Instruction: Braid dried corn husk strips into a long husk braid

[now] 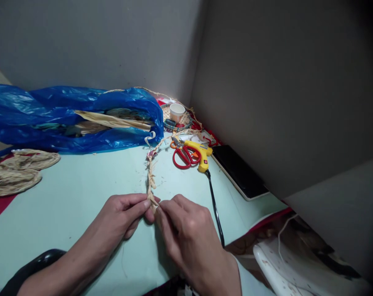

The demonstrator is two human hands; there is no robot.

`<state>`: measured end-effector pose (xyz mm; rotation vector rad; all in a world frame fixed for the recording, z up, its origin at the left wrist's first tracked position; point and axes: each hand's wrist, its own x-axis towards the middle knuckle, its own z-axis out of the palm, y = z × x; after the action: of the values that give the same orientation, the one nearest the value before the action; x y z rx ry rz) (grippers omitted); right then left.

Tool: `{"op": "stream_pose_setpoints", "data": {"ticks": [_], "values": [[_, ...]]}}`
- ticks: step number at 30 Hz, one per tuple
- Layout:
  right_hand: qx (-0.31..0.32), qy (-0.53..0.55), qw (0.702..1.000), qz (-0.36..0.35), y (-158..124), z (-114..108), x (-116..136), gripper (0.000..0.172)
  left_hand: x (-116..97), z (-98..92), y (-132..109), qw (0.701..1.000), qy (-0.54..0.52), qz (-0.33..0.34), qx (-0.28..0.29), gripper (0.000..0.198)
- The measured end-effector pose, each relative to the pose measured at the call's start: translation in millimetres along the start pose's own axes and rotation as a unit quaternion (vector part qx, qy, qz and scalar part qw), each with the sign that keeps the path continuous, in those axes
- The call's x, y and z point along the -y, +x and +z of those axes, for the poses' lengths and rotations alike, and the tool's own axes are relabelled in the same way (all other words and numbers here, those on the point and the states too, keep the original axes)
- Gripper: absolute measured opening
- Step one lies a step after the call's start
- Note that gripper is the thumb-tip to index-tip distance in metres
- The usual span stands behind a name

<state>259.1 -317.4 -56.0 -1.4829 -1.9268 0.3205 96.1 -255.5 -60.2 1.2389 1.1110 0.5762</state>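
A pale straw braid (pixel 150 176) lies on the light green table (pixel 81 193), running from a clip near the blue bag down to my hands. My left hand (pixel 124 216) pinches the near end of the braid with thumb and fingers. Pressed against it from the right, my right hand (pixel 186 232) has its fingers closed on the same end of the braid. The strands under my fingertips are hidden.
A blue plastic bag (pixel 66 119) full of straw fills the back left. Coiled braid mats (pixel 16 170) lie at the far left. Red scissors (pixel 183 157), a yellow glue gun (pixel 200 154) with black cord, a white cup (pixel 177 112), and a dark tablet (pixel 238 170) sit right. Grey walls stand behind.
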Motion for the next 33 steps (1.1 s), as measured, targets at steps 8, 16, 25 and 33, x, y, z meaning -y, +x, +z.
{"op": "stream_pose_setpoints", "data": {"ticks": [8, 16, 25, 33], "values": [[-0.138, -0.177, 0.938, -0.264, -9.4, 28.2, 6.5, 0.024, -4.4, 3.3, -9.4, 0.996, -0.081, -0.034, -0.013, 0.026], [-0.009, 0.069, 0.997, -0.011, 6.6, -3.7, 6.5, 0.018, -7.9, 3.2, -8.0, 0.991, -0.116, -0.059, -0.008, 0.029], [0.127, 0.136, 0.979, 0.081, 29.9, 10.1, -5.1, 0.021, -9.2, 3.4, -11.8, 0.996, -0.080, -0.042, 0.011, 0.038], [0.152, 0.293, 0.929, 0.167, 29.5, 10.0, -9.9, 0.021, -7.4, 0.6, -14.8, 1.000, -0.018, -0.018, 0.011, 0.034]]}}
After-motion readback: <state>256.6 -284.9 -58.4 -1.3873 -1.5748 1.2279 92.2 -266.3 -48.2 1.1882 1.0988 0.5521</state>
